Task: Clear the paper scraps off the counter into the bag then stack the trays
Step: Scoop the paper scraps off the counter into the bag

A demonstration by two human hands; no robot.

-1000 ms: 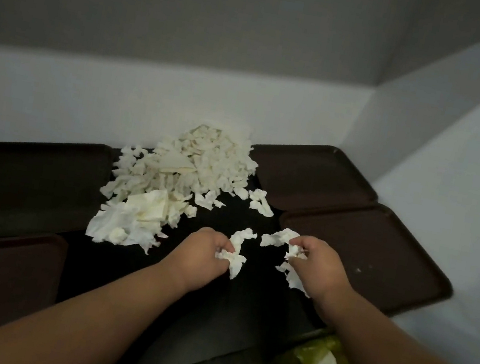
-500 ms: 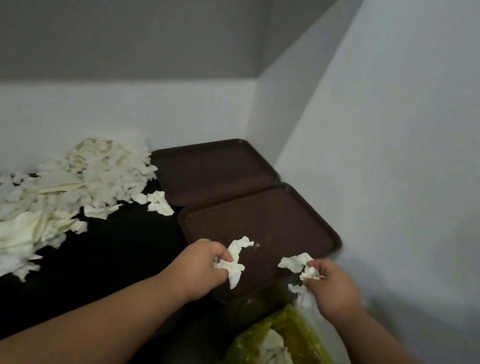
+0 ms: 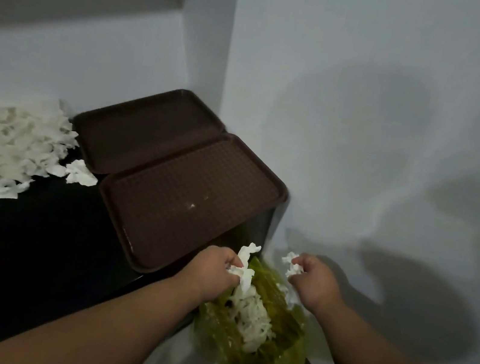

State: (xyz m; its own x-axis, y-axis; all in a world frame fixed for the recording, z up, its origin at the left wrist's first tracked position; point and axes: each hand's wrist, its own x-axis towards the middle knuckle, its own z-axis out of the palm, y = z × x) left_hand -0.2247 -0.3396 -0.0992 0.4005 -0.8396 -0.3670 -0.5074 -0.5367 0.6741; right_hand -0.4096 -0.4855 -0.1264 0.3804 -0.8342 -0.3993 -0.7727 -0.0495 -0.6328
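My left hand (image 3: 214, 268) grips a bunch of white paper scraps (image 3: 246, 260) right over the mouth of the yellow-green bag (image 3: 281, 344), which hangs below the counter's right end and holds white scraps. My right hand (image 3: 313, 278) clutches more scraps (image 3: 291, 265) just above the bag's far side. A big pile of white paper scraps (image 3: 6, 149) lies on the black counter (image 3: 29, 257) at the left. Two brown trays sit at the counter's right end, the near tray (image 3: 191, 202) overlapping the far tray (image 3: 145, 131).
Pale walls close in behind the counter and on the right, forming a corner behind the trays. The near tray's front right corner juts over the counter edge close to my left hand. Light floor shows below the bag.
Both hands have carried their scraps rightward off the counter, past the near tray, to above the bag. My view has swung right, so the scrap pile now sits at the left edge.
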